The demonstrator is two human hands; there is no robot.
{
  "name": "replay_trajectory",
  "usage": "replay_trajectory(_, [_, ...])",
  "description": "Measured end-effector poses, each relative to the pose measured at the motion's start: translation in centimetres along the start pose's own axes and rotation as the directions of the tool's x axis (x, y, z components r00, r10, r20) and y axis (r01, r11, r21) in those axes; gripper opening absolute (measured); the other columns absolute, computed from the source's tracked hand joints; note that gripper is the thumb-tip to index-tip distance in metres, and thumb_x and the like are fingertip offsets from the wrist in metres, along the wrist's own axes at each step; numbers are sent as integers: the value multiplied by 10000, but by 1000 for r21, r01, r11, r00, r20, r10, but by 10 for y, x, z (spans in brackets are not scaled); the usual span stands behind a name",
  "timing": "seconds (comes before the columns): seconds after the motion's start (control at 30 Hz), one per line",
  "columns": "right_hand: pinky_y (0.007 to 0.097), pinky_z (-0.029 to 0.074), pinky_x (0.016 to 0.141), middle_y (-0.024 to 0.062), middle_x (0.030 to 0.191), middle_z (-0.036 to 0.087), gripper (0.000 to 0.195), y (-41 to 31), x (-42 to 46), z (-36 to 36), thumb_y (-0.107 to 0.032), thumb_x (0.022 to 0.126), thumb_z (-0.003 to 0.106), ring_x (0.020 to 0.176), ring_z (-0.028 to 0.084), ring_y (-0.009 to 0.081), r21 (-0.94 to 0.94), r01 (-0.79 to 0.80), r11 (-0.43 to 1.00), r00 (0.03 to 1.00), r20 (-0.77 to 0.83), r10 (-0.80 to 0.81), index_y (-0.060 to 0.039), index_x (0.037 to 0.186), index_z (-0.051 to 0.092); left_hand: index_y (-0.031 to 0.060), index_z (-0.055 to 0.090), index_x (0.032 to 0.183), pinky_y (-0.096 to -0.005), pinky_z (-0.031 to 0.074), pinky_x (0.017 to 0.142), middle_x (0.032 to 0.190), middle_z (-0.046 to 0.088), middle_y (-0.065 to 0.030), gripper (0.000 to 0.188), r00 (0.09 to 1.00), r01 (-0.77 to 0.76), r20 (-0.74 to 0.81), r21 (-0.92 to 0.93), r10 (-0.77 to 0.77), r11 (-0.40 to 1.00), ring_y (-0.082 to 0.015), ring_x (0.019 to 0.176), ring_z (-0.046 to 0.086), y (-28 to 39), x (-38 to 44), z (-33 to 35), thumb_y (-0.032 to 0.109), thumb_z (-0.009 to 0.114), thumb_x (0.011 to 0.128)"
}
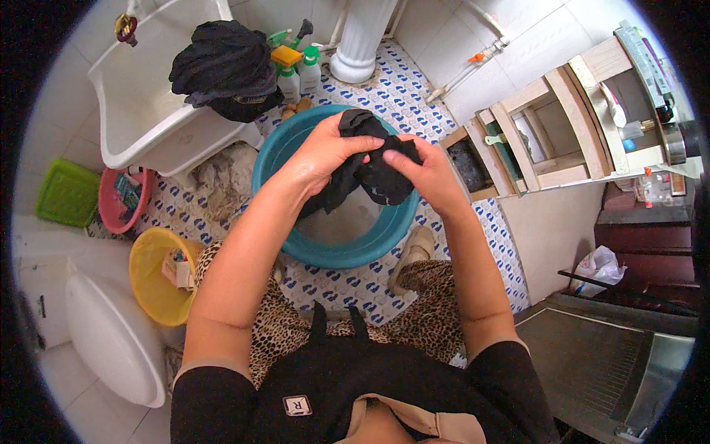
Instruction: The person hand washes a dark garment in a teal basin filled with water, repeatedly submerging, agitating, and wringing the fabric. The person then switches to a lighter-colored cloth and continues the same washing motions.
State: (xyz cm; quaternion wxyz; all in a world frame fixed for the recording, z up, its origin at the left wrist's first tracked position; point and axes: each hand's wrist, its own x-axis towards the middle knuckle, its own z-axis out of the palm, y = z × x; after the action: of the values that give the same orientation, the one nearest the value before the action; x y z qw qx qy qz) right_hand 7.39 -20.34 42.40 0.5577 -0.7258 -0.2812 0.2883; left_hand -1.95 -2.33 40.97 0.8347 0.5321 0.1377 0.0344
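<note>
Both hands hold a black cloth (346, 180) above a round teal plastic basin (344, 258) on the floor. My left hand (333, 150) pinches it on the left, thumb on top. My right hand (424, 172) grips its right part, the thumb close to the other one. Below the cloth, cloudy liquid (338, 222) shows in the basin. A heap of black fabric (222, 66) lies over the edge of a white ceramic sink (183, 139) at the upper left.
Spray bottles (310, 72) stand behind the basin near a white pedestal (355, 50). At the left are a pink basin (125, 222), a green basket (66, 191), a yellow bin (144, 299) and a toilet lid (111, 338). A wooden shelf unit (566, 122) stands right; a grey rag (222, 177) lies under the sink.
</note>
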Motion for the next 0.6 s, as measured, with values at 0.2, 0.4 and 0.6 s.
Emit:
replay_trajectory(0.2, [257,483,834,27,995,664,299,0,5,-26,-147,865,726,917,607,103,217,-3,976,1000,29,-4,-13,1117,634,76,670,1079,-233,478,671,889,656,11,259,994,-3,-110,82,12,997,-82,719,560,8,1,-1,94,731,828])
replay_trajectory(0.4, [287,490,878,43,1051,662,387,2,9,-2,-146,851,746,988,601,114,66,147,987,986,73,-152,-17,1191,612,77,658,1142,-247,500,715,999,665,-19,302,993,-54,108,30,51,998,-105,764,594,4,0,-1,107,717,847])
replay_trajectory(0.6, [287,502,858,52,1050,675,334,-8,2,-14,-151,868,728,945,633,140,372,-34,927,999,46,19,-12,1156,630,64,617,1199,-319,518,867,1134,645,-42,428,971,137,192,31,-141,990,-165,960,631,9,-5,6,184,768,817])
